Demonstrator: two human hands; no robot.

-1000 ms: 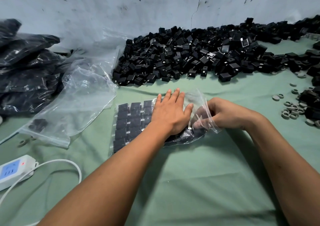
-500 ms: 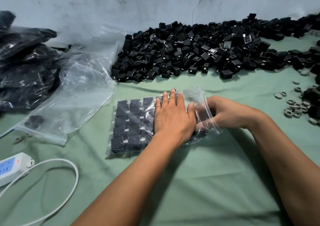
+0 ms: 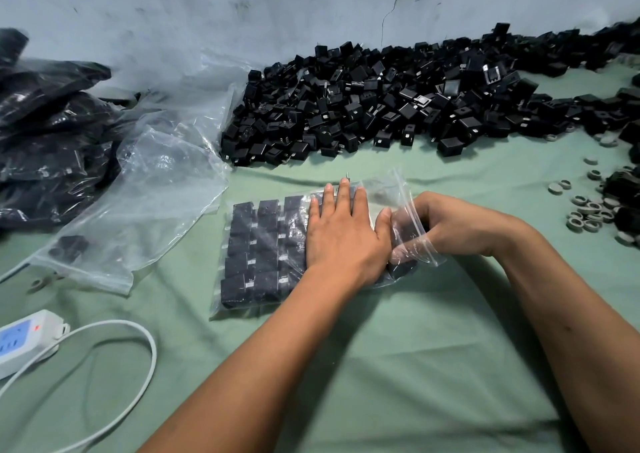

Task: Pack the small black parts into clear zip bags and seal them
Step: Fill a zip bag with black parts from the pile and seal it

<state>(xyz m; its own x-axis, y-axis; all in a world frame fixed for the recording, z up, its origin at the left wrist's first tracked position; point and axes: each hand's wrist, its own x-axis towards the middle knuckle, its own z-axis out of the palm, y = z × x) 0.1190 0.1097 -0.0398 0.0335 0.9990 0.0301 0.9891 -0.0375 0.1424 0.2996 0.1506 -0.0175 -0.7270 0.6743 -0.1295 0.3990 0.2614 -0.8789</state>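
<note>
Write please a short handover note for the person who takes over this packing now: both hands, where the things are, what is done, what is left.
Left hand: flat, pressing the filled zip bag on the green cloth.
Right hand: fingers curled at the bag's open mouth; whether they pinch it is unclear.
Done: black parts lie in rows inside this bag; packed bags are stacked far left.
Left: seal this bag, then fill the empty bags from the loose pile.

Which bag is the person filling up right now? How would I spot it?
Look at the middle of the green cloth, below the big loose pile of black parts. The zip bag lies flat under the left hand; only it holds parts in neat rows.
</note>
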